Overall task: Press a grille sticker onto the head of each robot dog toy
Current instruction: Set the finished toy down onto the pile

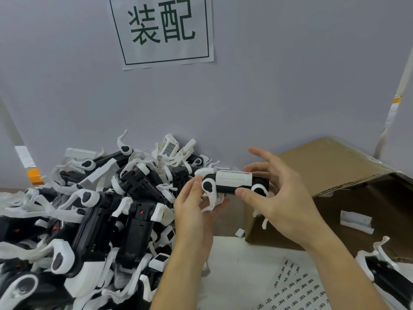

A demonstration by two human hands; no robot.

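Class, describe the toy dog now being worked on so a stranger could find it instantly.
Start at the cardboard box on the right. Just left of its flap, the toy dog is held in the air between the left hand and right hand, unlike the many lying in the pile.

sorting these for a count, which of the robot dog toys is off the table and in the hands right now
The robot dog toy held lengthwise between the left hand and the right hand, in front of the cardboard box. The others lie in the pile at left.
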